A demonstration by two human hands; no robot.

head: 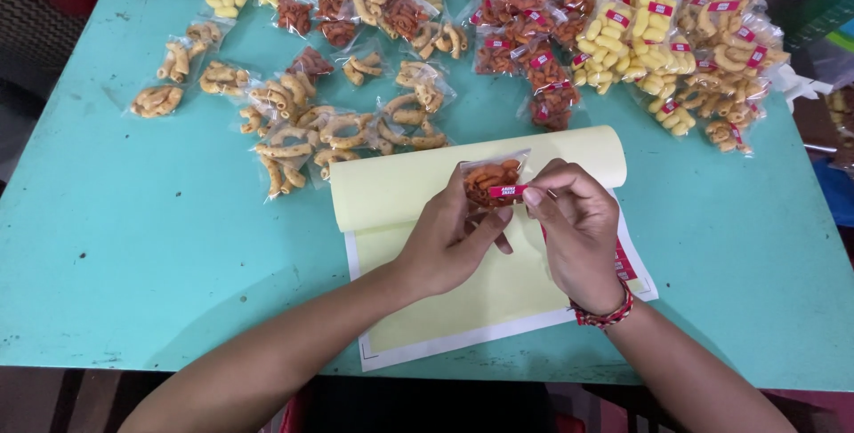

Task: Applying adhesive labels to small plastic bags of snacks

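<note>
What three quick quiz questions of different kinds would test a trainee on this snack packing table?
1. True or false: both hands hold one small bag of orange-red snacks.
2. Which bags already carry red stickers? A) the pile at top right B) the pile at left
3. Fill in: the left hand and right hand work above a pale yellow ____.

Key: 1 true; 2 A; 3 sheet.

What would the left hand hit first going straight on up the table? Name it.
Likely the curled edge of the yellow sheet, just beyond the left hand and the small packet it holds. Past that lie unlabelled snack packets; depth is uncertain.
</note>
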